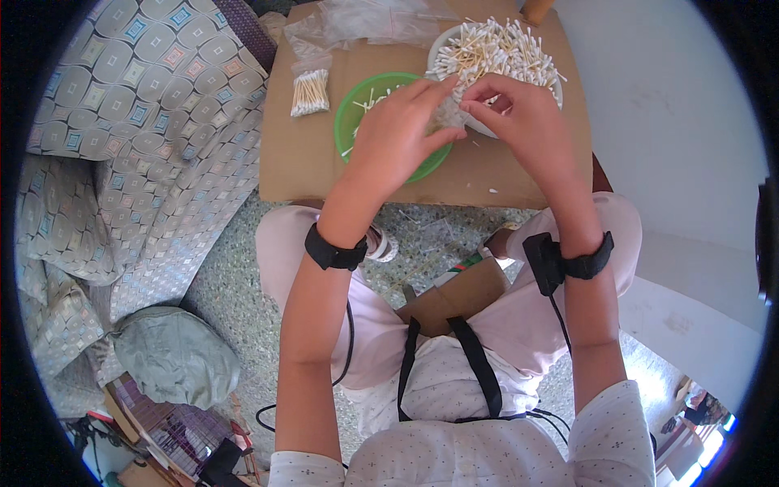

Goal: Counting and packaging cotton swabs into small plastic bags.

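Swabs pinched between left hand | right hand, seemingly bagged.

Both forearms are reaching up from the lower edge, converging at upper centre. Left hand and right hand are curling fingers inward, fingertips nearly meeting, wrists strapped in black bands.

A brown cardboard sheet is seen bearing a green plate, a white bowl, a bagged swab bundle at left and clear bags at the far edge.
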Tool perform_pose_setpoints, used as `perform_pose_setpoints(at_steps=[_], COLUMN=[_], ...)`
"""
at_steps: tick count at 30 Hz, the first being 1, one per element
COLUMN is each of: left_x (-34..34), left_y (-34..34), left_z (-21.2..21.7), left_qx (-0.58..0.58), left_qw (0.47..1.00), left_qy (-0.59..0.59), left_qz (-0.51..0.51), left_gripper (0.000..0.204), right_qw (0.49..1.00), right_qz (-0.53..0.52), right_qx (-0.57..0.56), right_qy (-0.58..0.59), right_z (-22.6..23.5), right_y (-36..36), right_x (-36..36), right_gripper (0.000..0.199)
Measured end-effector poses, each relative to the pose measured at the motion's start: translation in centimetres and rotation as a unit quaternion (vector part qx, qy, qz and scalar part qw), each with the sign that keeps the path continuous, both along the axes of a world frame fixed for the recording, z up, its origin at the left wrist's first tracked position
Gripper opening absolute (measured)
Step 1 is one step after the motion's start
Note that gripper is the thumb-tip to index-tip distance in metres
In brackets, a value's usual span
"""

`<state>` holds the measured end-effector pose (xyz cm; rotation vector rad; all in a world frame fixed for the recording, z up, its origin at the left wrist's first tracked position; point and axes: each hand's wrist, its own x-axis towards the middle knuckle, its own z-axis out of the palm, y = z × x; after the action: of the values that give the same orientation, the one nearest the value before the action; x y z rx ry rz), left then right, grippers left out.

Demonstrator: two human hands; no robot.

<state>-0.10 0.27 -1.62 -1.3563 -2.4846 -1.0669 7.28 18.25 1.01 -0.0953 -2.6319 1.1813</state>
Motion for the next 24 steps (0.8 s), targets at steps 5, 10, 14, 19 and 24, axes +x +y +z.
perform_pose_setpoints(at_steps=[5, 10, 14, 19, 24], left_x=[0.0, 0.2, 0.3, 0.3, 0.3], left_y=[0.1, 0.1, 0.1, 0.2, 0.2], left_z=[0.1, 0.2, 0.3, 0.1, -0.1], left_qx=[-0.002, -0.008, -0.002, -0.002, 0.004], left_qw=[1.0, 1.0, 1.0, 1.0, 0.999], left_qy=[0.013, 0.014, 0.017, 0.027, 0.034], left_qz=[0.003, 0.002, 0.002, 0.004, 0.005], left_gripper=[0.06, 0.06, 0.06, 0.059, 0.057], right_qw=[0.998, 0.997, 0.996, 0.998, 0.966], right_qz=[-0.046, -0.063, -0.061, -0.036, -0.016], right_qx=[-0.015, -0.043, 0.056, 0.029, 0.25], right_qy=[0.031, 0.033, 0.03, 0.034, 0.06], right_z=[0.4, 0.6, 1.1, -0.9, -2.0], right_y=[0.5, 0.7, -0.5, -0.7, -0.8], right_x=[-0.1, 0.1, 0.3, -0.3, -0.5], right_gripper=[0.018, 0.015, 0.015, 0.016, 0.012])
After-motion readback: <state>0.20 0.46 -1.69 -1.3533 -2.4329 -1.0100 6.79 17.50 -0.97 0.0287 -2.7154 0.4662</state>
